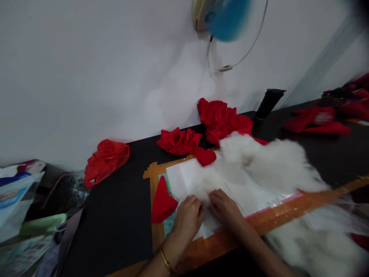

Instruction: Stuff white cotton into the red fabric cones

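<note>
My left hand (pixel 188 215), with a gold bangle at its wrist, rests over the white sheet (pixel 178 177), fingers curled down. Close to its right, my right hand (pixel 226 207) is also curled. Both hands are closed on a thin tuft of white stuffing (pixel 206 182), their fingertips partly hidden. A red cone-shaped fabric piece (pixel 163 202) lies just left of my left hand. Beyond my hands sits another small red fabric piece (pixel 205 156). A large heap of stuffing (pixel 271 161) spreads over the sheet to the right.
Gathered red fabric pieces (pixel 221 119) lie along the wall, beside a black cylinder (pixel 269 104). Further left are a red plastic bag (pixel 106 159) and a green tray (pixel 43 225). More stuffing (pixel 314 238) lies below the taped edge (pixel 276 213). A blue-bladed fan (pixel 227 19) hangs above.
</note>
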Tool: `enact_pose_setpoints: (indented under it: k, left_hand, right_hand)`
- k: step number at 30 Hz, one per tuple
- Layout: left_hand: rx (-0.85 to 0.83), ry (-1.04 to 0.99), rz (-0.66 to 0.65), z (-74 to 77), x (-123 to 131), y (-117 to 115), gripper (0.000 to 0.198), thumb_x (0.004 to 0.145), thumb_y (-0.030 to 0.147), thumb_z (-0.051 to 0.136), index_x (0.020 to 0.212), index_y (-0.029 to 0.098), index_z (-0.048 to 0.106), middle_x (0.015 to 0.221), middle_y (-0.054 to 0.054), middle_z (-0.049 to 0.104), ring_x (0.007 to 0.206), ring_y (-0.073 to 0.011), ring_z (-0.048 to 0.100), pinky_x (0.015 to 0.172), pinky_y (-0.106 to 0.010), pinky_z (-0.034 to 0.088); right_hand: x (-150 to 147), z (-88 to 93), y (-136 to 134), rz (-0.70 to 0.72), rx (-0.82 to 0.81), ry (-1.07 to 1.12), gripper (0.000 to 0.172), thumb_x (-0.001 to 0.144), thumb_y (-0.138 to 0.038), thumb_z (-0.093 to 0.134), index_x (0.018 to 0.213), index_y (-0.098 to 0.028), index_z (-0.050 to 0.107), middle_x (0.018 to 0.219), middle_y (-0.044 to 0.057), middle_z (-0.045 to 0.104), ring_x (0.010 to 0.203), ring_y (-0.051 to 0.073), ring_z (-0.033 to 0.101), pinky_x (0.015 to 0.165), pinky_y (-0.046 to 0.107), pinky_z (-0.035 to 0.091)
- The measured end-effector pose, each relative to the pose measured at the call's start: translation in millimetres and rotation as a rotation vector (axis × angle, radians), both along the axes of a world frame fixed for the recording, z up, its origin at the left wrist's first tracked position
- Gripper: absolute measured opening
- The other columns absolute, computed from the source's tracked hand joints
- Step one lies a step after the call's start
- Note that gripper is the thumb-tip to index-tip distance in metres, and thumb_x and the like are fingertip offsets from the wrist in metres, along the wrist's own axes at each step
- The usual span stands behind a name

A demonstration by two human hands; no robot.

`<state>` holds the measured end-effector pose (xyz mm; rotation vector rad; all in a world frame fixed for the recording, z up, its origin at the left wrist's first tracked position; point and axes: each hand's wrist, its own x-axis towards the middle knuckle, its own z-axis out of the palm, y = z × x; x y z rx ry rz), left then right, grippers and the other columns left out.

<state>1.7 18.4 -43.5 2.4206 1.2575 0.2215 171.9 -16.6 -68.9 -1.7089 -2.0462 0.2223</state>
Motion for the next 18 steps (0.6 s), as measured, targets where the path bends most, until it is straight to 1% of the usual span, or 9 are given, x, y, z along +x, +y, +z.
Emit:
enact_pose_setpoints:
  k: [3, 4, 6, 8, 10, 12, 14, 16, 18]
  left_hand:
    - [-0.01, -0.035, 0.063, 4.6, -10.1, -0.9, 0.014, 0.086, 0.012, 0.051, 0.086, 0.019, 0.064, 0.095, -0.006, 0.064, 0.094, -0.0239, 0.061, 0.083, -0.037, 0.051]
    - [-0.021, -0.068, 0.088, 7.2, -15.0, -1.0, 0.014, 0.087, 0.013, 0.051, 0.092, 0.019, 0.063, 0.099, -0.006, 0.064, 0.095, -0.0239, 0.061, 0.083, -0.037, 0.051]
    - [-0.037, -0.156, 0.103, 12.8, -24.6, 0.4, 0.022, 0.086, 0.014, 0.054, 0.107, 0.019, 0.059, 0.109, -0.007, 0.061, 0.102, -0.0237, 0.059, 0.087, -0.037, 0.051]
    - [-0.036, -0.228, 0.069, 17.1, -30.5, 4.8, 0.033, 0.085, 0.013, 0.056, 0.117, 0.019, 0.054, 0.116, -0.008, 0.058, 0.109, -0.0233, 0.057, 0.093, -0.038, 0.049]
    - [-0.014, -0.237, 0.012, 19.2, -29.6, 11.5, 0.036, 0.085, 0.012, 0.056, 0.12, 0.019, 0.053, 0.117, -0.009, 0.058, 0.112, -0.0239, 0.054, 0.096, -0.039, 0.047]
    - [0.016, -0.179, -0.041, 19.3, -21.6, 18.3, 0.037, 0.084, 0.013, 0.057, 0.12, 0.019, 0.054, 0.112, -0.008, 0.06, 0.109, -0.0254, 0.054, 0.096, -0.042, 0.047]
    - [0.049, -0.091, -0.085, 18.2, -8.8, 23.0, 0.035, 0.082, 0.014, 0.059, 0.117, 0.019, 0.058, 0.106, -0.007, 0.062, 0.105, -0.0267, 0.055, 0.095, -0.045, 0.047]
    - [0.069, -0.002, -0.12, 16.3, 4.7, 25.0, 0.025, 0.082, 0.014, 0.058, 0.106, 0.019, 0.063, 0.101, -0.007, 0.063, 0.101, -0.027, 0.056, 0.095, -0.045, 0.047]
    - [0.07, 0.075, -0.129, 14.0, 14.0, 24.6, 0.017, 0.082, 0.01, 0.055, 0.092, 0.018, 0.066, 0.098, -0.008, 0.064, 0.1, -0.0272, 0.057, 0.095, -0.044, 0.047]
  right_hand:
    - [19.9, 1.3, -7.7, 0.01, 0.054, 0.142, 0.021, 0.081, -0.005, 0.054, 0.092, -0.02, 0.063, 0.092, 0.007, 0.066, 0.09, 0.023, 0.062, 0.078, 0.037, 0.057]
    - [27.8, 3.7, -11.9, 0.023, 0.069, 0.194, 0.022, 0.084, -0.009, 0.054, 0.101, -0.021, 0.063, 0.1, 0.008, 0.066, 0.092, 0.022, 0.063, 0.079, 0.037, 0.057]
    - [44.2, 10.6, -20.9, 0.029, 0.077, 0.289, 0.029, 0.089, -0.016, 0.054, 0.116, -0.024, 0.06, 0.117, 0.009, 0.063, 0.09, 0.02, 0.064, 0.075, 0.034, 0.058]
    - [59.9, 17.6, -27.5, -0.015, 0.056, 0.338, 0.032, 0.09, -0.018, 0.053, 0.12, -0.026, 0.057, 0.123, 0.01, 0.059, 0.081, 0.017, 0.064, 0.066, 0.03, 0.058]
    - [71.1, 21.7, -28.5, -0.07, 0.028, 0.338, 0.035, 0.089, -0.017, 0.051, 0.122, -0.025, 0.055, 0.124, 0.01, 0.057, 0.075, 0.014, 0.062, 0.061, 0.028, 0.057]
    - [73.7, 21.1, -23.1, -0.073, -0.023, 0.308, 0.045, 0.086, -0.014, 0.051, 0.129, -0.024, 0.05, 0.131, 0.012, 0.053, 0.074, 0.013, 0.061, 0.062, 0.028, 0.058]
    - [66.8, 16.1, -13.4, -0.023, -0.077, 0.256, 0.057, 0.08, -0.009, 0.051, 0.135, -0.022, 0.045, 0.14, 0.014, 0.047, 0.08, 0.014, 0.063, 0.07, 0.03, 0.059]
    - [54.6, 8.7, -3.9, 0.016, -0.111, 0.163, 0.053, 0.077, -0.006, 0.05, 0.128, -0.019, 0.052, 0.133, 0.013, 0.054, 0.092, 0.018, 0.064, 0.079, 0.033, 0.058]
    - [44.6, 3.2, 0.6, -0.013, -0.121, 0.057, 0.036, 0.078, -0.004, 0.048, 0.108, -0.018, 0.062, 0.11, 0.01, 0.064, 0.097, 0.022, 0.063, 0.083, 0.036, 0.056]
